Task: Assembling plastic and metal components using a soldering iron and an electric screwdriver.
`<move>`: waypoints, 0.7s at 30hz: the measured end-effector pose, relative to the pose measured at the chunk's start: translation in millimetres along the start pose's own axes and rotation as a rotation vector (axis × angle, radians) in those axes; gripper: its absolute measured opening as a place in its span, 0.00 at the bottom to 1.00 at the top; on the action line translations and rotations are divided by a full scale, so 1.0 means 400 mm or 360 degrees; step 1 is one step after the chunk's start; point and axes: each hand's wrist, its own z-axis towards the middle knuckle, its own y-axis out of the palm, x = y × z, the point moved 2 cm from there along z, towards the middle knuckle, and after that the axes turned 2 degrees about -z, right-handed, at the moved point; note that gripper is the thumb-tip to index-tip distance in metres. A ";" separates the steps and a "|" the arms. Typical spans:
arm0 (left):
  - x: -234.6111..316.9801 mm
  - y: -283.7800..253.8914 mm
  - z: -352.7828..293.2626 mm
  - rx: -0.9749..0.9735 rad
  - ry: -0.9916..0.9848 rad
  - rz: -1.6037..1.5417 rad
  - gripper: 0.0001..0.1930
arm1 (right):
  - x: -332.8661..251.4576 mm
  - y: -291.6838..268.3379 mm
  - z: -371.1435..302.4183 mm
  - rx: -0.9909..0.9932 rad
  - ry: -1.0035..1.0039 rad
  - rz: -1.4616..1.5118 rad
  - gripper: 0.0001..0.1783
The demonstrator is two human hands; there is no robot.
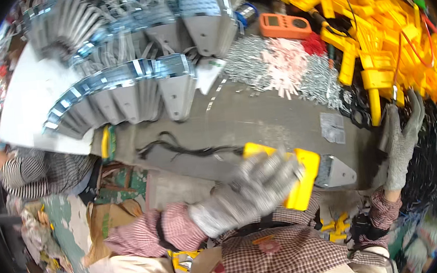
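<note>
My left hand [250,188], in a grey knit glove, is closed over a yellow plastic housing [306,178] near the bench's front edge. A black cable [177,150] trails leftward from beside that housing across the bench. On the right, my gloved right hand [402,142] reaches forward with its fingers apart, and nothing shows in it. It lies just right of a yellow part with a handle-like stem [374,97] and beside a mass of black cables [429,163]. A grey wedge-shaped piece with a shiny panel [335,171] lies right of the yellow housing.
Rows of grey wedge-shaped pieces [175,93] stand at the back left. Behind the bench's middle are piles of small metal parts [245,60], pink pieces [285,67] and an orange meter [285,26]. Yellow housings [376,26] heap at the far right. Another person's striped sleeve [43,172] is at left.
</note>
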 end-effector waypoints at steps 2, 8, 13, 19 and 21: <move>0.076 0.014 -0.073 -0.0163 -0.0416 -0.0922 0.25 | -0.163 0.081 -0.004 -0.0331 -0.0657 0.0101 0.25; 0.068 0.170 -0.124 0.0052 -0.1551 -0.2272 0.11 | -0.694 0.536 -0.287 -0.1653 -0.1654 0.0582 0.12; 0.003 0.106 -0.077 -0.0215 -0.0622 -0.0903 0.17 | -0.826 0.565 -0.347 -0.0960 -0.2147 0.1089 0.09; -0.143 -0.044 0.209 -0.0221 -0.1163 -0.2310 0.18 | -0.715 0.243 0.266 -0.0736 -0.1444 0.0567 0.18; -0.129 -0.108 0.312 -0.0840 -0.1419 -0.2315 0.23 | -0.568 0.238 0.381 -0.0313 -0.1486 0.0354 0.14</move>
